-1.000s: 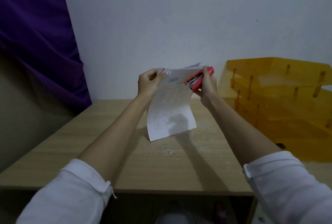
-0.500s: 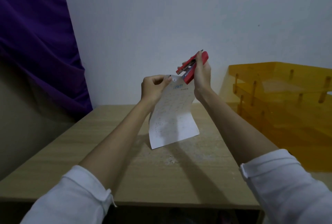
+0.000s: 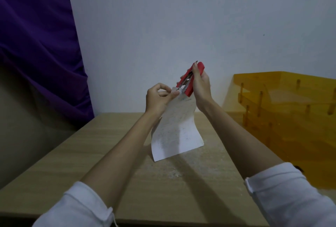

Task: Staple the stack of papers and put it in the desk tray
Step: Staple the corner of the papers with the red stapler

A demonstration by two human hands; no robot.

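- Red stapler (image 3: 189,81) sits in the right hand (image 3: 201,88), grip wrapped round its body, nose pointing down-left at the top corner of the stack of papers (image 3: 177,126).
- Left hand (image 3: 158,97) pinches that same top corner, thumb and fingers closed on the sheets just beside the stapler's mouth.
- Papers are held up in the air, tilted, curling; the bottom edge reaches down to the tabletop (image 3: 127,181), contact or not I cannot tell.
- Stapler mouth looks part open, metal rail visible; corner seems at the mouth or just inside it. Too small to confirm a staple is in.
- Step, my read: stapling phase, at the corner. Tray step not started.
- Desk tray (image 3: 283,110) is orange, translucent, stacked tiers, to the right on the tabletop, well apart from the papers.
- Next move calls for: corner fully seated in the mouth, sheets squared under the left pinch, then a firm squeeze by the right hand.
- After that: stapler down, stack carried right and slid flat into a tier.
- Risk: sheets fan out at the corner since only one pinch holds them; staple may miss the back pages.
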